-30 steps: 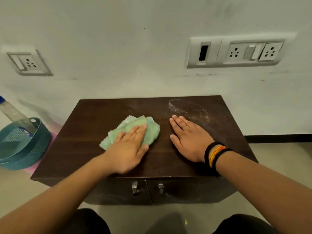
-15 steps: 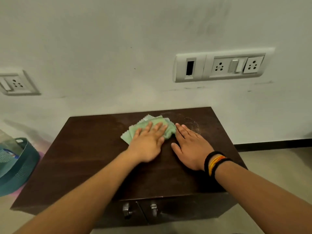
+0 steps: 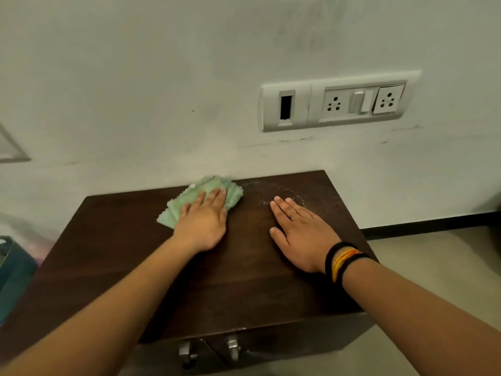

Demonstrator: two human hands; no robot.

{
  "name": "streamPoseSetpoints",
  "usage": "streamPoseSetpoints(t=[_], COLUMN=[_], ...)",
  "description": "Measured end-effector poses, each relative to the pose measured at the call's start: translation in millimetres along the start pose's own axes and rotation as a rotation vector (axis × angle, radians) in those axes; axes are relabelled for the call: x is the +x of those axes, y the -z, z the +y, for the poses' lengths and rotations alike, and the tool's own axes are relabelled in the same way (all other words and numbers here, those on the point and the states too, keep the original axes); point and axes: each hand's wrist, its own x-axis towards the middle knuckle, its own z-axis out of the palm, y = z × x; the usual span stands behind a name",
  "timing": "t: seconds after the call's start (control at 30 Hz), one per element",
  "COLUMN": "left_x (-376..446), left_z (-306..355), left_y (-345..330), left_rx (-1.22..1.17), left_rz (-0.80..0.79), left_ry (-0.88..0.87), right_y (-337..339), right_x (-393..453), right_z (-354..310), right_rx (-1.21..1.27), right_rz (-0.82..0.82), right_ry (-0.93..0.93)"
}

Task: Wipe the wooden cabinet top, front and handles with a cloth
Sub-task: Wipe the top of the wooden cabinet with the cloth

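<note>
1. The left hand lay flat, fingers spread, pressing the green cloth onto the cabinet top; nothing was gripped, only palm pressure.
2. Change: the cloth had travelled from the middle of the cabinet top up to its back edge, now touching or nearly touching the wall (half a second before it sat just beside the other hand).
3. The right hand stayed flat and empty on the top, fingers together, bracing; it had hardly moved. The hands were apart now, with bare wood between them.
4. A pale dusty ring remained on the top just right of the cloth, ahead of the right fingertips, apparently not yet wiped.
5. Judgement: the stroke reached the back edge, so top-wiping was mid-way; the dusty patch on the right part likely comes next.
6. The front and two metal handles below the front edge looked untouched (partly cut off by the frame).
</note>
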Motion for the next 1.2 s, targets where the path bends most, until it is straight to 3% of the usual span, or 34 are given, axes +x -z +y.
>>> streamPoseSetpoints(t=[0.07,0.17,0.3,0.4,0.5,0.6,0.67,0.77,0.83,0.97,1.07,1.2], left_x=[-37,-4,36,-18,10,53,31,-9,17,69,22,31], left_z=[28,63,32,52,93,81,65,90,117,122,113,160], left_y=[-10,-12,4,-12,-15,-1,-9,-21,-21,-11,-23,-28], left_rx=[0.027,-0.008,-0.029,-0.002,-0.019,-0.037,-0.006,0.029,0.003,0.006,0.024,0.008], left_rz=[0.016,0.028,-0.025,-0.014,-0.009,-0.027,-0.018,0.005,0.000,-0.037,-0.019,-0.018], left_ry=[-0.121,-0.299,-0.062,-0.161,-0.308,-0.149,-0.084,-0.215,-0.340,-0.273,-0.247,-0.477], right_y=[0,2,6,5,6,7,7,4,4,4,3,-1], right_x=[-5,-4,-11,-18,-16,-19,-25,-35,-41,-60,-77,-86], right_z=[6,7,19,24,25,32,37,44,47,57,62,65], right_rx=[0.000,0.003,-0.001,0.004,0.015,0.009,0.012,0.025,0.030,0.031,0.067,0.053], right_rz=[0.019,0.019,-0.004,0.015,0.028,0.025,0.019,0.053,0.059,0.073,0.074,0.090], right_ry=[-0.012,-0.029,-0.047,-0.064,-0.072,-0.083,-0.099,-0.145,-0.167,-0.199,-0.213,-0.211])
